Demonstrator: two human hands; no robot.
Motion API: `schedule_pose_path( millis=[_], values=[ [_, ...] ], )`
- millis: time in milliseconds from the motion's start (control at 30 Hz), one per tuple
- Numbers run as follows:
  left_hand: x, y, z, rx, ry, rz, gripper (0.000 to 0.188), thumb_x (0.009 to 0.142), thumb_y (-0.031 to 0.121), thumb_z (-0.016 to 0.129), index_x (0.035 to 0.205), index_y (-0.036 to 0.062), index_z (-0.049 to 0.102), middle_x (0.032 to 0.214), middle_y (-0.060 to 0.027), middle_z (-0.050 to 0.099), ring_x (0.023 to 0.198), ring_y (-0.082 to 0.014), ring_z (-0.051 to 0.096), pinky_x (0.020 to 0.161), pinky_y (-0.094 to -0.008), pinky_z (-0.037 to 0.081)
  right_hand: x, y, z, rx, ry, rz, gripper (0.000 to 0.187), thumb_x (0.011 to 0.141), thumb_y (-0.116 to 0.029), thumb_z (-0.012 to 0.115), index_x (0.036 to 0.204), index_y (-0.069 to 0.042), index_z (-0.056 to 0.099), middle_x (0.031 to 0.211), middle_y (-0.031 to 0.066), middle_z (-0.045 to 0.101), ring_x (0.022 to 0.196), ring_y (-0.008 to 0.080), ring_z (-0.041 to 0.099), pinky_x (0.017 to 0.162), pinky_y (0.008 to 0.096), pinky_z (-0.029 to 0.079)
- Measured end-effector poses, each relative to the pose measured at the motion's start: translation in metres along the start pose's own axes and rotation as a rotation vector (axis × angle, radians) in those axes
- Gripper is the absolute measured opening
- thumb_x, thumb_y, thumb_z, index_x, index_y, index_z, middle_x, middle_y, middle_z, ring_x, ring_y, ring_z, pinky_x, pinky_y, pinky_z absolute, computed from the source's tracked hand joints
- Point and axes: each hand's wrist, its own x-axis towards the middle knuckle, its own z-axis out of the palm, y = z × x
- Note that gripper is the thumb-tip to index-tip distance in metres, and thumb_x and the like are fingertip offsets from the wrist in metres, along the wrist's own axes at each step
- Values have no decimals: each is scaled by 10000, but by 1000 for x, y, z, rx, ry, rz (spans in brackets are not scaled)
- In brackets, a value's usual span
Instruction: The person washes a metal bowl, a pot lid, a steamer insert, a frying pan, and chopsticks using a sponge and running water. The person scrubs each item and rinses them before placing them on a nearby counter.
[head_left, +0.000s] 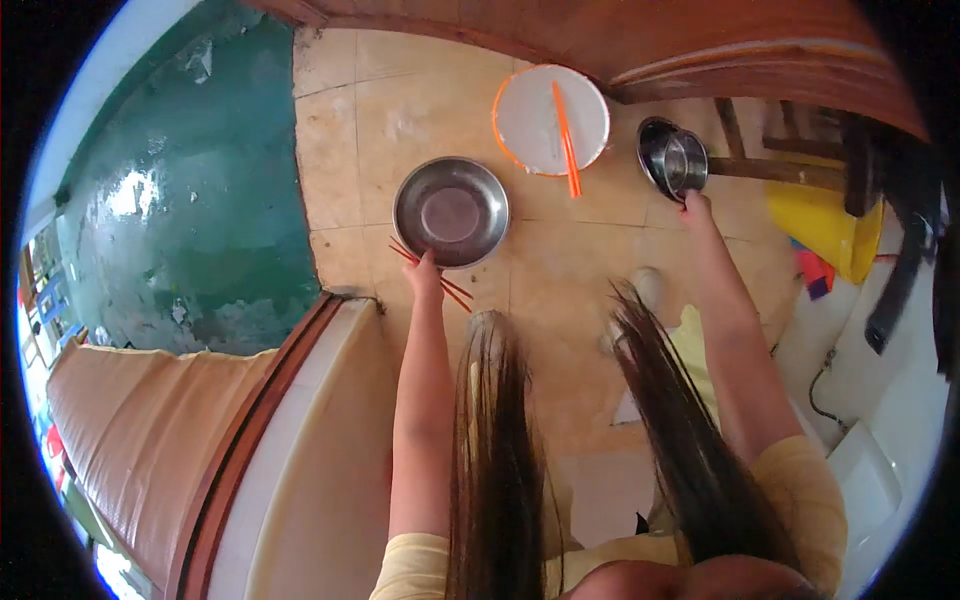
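Out ahead, my left hand (pixel 424 274) is closed on the rim of a wide stainless steel basin (pixel 452 213). The same hand grips several thin reddish chopsticks (pixel 458 291), which cross under the basin's near edge. My right hand (pixel 695 203) reaches forward to the right and pinches the near edge of a small shiny metal bowl (pixel 686 160). Behind and partly under it sits a wider metal bowl (pixel 652 150); I cannot tell whether the hand holds this one too. Between the two hands, farther off, stands a white bucket (pixel 525 120) with an orange rim and an orange handle (pixel 567 135) across it.
Tan tiles (pixel 560 245) cover the floor, with a wet green floor (pixel 190 200) at left. A low wall (pixel 320 400) stands near my left arm. At right are a yellow container (pixel 835 230) and dark wooden legs (pixel 790 172). Long hair (pixel 500 450) hangs into view.
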Motion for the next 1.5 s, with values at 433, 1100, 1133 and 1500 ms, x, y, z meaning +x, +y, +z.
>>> schedule_pose_path(
  millis=[433, 1100, 1133, 1500],
  values=[
    [-219, 180, -79, 66, -39, 25, 82, 676, -30, 483, 726, 24, 448, 582, -34, 472, 403, -109, 427, 347, -241, 331, -393, -35, -64, 590, -435, 320, 117, 783, -59, 459, 880, -57, 525, 805, 60, 550, 636, 153, 483, 467, 280, 368],
    [-581, 335, 126, 242, -661, 119, 204, 714, 18, 524, 895, 63, 443, 731, -58, 526, 534, -153, 508, 364, -254, 380, -353, -454, -339, -73, 252, -523, 223, 723, -154, 505, 761, 59, 558, 592, 153, 572, 481, 293, 555, 501, 372, 452],
    [-596, 335, 150, 254, -705, 122, 198, 716, 16, 522, 893, 64, 446, 735, -58, 528, 530, -154, 507, 363, -253, 378, -306, -467, -347, -97, 363, -554, 275, 708, -188, 527, 826, 57, 562, 692, 199, 599, 617, 337, 593, 604, 385, 471],
    [-649, 384, 358, 230, -729, 334, 293, 729, -4, 495, 1006, 48, 413, 716, -73, 520, 431, -130, 446, 338, -237, 342, -285, -620, -301, -831, 417, -1304, 256, 751, -98, 484, 1001, -40, 497, 848, 162, 563, 659, 310, 590, 541, 403, 481]
  ],
)
